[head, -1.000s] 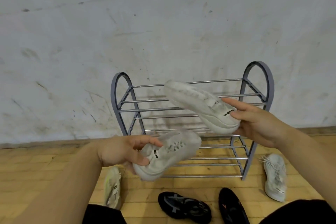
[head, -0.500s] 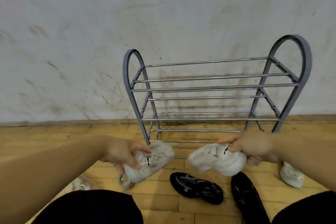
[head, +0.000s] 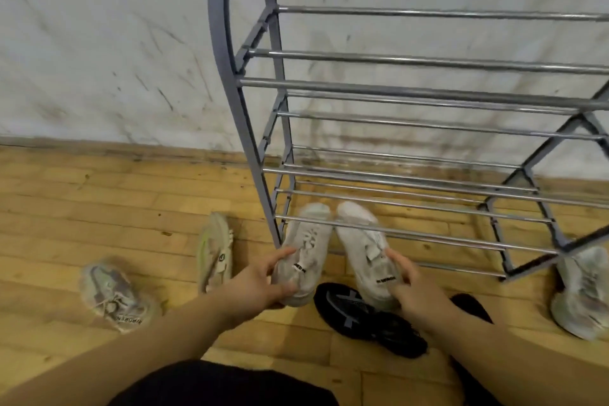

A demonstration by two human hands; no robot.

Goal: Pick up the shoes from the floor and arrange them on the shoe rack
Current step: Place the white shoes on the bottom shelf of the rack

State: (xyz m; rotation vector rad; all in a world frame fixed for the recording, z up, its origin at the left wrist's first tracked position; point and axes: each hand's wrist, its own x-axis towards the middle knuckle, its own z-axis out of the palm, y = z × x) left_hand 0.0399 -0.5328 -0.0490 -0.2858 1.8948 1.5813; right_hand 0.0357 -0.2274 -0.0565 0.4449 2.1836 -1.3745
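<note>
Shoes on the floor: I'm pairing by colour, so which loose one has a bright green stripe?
The beige sneaker lying just left of the shoe rack; the other loose shoes are black, white or pale grey.

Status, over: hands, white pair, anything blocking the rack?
Left hand grips left white shoe, right hand grips right white shoe. Toes in under a low rail of shoe rack. Shelf ahead bare; black shoe on floor below.

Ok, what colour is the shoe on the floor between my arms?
The shoe is black with grey crossing stripes, clearest in the head view.
</note>
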